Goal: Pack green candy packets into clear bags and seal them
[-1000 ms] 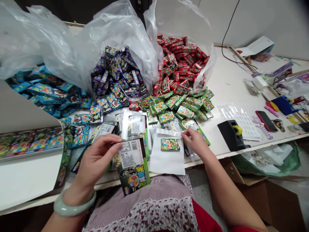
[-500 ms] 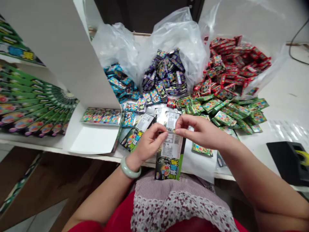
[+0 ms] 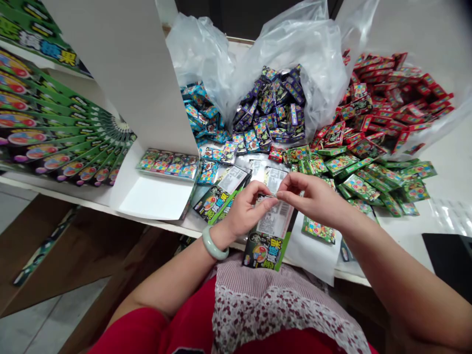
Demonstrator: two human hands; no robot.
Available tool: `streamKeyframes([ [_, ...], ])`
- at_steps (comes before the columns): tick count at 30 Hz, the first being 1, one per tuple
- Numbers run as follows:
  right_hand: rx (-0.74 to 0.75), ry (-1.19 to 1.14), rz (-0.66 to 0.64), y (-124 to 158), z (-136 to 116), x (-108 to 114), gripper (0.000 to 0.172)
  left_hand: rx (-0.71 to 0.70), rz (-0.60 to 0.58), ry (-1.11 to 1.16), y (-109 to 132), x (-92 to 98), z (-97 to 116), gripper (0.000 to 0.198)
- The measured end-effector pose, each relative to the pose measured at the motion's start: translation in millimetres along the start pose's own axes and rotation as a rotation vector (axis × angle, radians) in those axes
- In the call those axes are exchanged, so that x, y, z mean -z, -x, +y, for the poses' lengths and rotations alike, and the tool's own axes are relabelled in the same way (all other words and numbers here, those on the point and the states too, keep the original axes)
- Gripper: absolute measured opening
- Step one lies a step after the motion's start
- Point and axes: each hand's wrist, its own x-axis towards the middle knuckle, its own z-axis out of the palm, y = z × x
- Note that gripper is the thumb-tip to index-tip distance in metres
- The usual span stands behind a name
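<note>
White tabletop (image 3: 452,169) below, left hand (image 3: 247,214) and right hand (image 3: 313,196) pinch a glossy packet (image 3: 269,243).

Left hand (image 3: 249,211) and right hand (image 3: 313,196) are boxed in: white card display panel (image 3: 125,83) is blocking the left side, candy packet heaps (image 3: 354,162) are walling off the far side; passage is opening only toward the apron (image 3: 273,300), over the table's front edge (image 3: 191,228).

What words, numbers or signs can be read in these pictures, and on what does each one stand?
"果", in large letters on the green display card.
"果", in large letters on the pack under the person's fingers.
The white label on that pack has a barcode and small print, too small to read.
The label on the second pack is too small to read.
The print on the small boxes is too small to read.
</note>
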Motion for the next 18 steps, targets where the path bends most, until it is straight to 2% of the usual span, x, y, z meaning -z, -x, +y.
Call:
streamKeyframes([
  [8, 0.022, 0.058, 0.045, 3, 2, -3, 0.010, 0.005, 0.018, 0.003, -1, -4.2, -3, 0.017],
  [13, 0.009, 0.064, 0.027, -2, 6, 0, 0.009, -0.026, 0.020, 0.025, -2, -6.0, -5, 0.017],
  [15, -0.052, -0.017, -0.029, -7, 10, 2, 0.010, -0.060, 0.011, 0.023, -2, -4.0, -6, 0.016],
  [18, -0.245, -0.334, -0.212, -16, 19, 1, 0.011, -0.107, -0.009, -0.028, -1, 1.3, -4, 0.015],
])
